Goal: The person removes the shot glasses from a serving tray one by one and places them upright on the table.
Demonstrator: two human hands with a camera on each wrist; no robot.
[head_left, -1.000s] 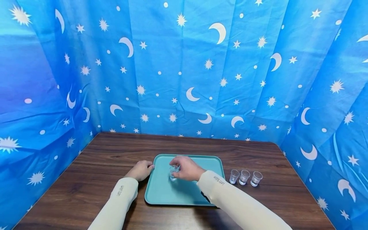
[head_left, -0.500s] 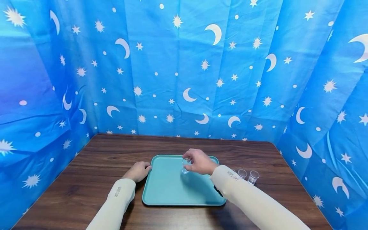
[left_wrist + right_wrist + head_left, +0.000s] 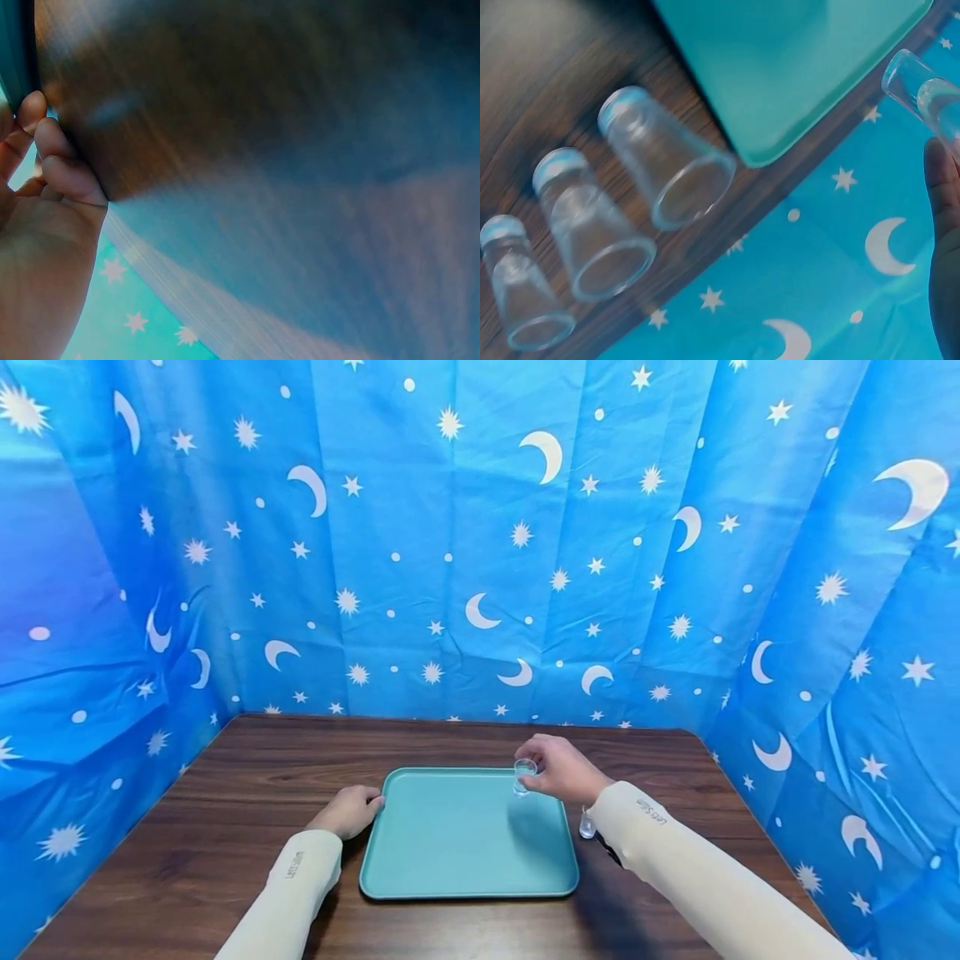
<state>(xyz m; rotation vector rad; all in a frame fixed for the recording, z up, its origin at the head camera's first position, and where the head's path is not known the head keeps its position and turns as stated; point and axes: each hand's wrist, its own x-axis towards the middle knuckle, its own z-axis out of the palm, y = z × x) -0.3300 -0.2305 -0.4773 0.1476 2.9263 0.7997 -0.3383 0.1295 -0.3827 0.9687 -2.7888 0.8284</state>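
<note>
In the head view, my right hand (image 3: 566, 770) pinches a small clear shot glass (image 3: 521, 790) by its side, thumb and fingers near the rim. The glass overlaps the far right corner of a teal tray (image 3: 468, 839). The right wrist view shows the same shot glass (image 3: 909, 79) at its right edge, partly cut off. At the tray's left rim, my left hand (image 3: 345, 811) holds on with curled fingers; their tips meet the tray edge in the left wrist view. Three more glasses stand in a row beside the tray: a near one (image 3: 667, 161), a middle one (image 3: 592, 225) and a far one (image 3: 525, 285).
A dark wood-grain table (image 3: 300, 752) carries everything. Blue curtains (image 3: 420, 527) with white moons and stars close off the back and both sides. In the head view my right sleeve (image 3: 697, 860) hides most of the glass row, with only one glass (image 3: 587, 827) partly showing.
My right hand has carried the shot glass from the tray's middle rightward and away from me, to the far right corner. The left hand stays at the tray's left edge. The head view has turned slightly right.
</note>
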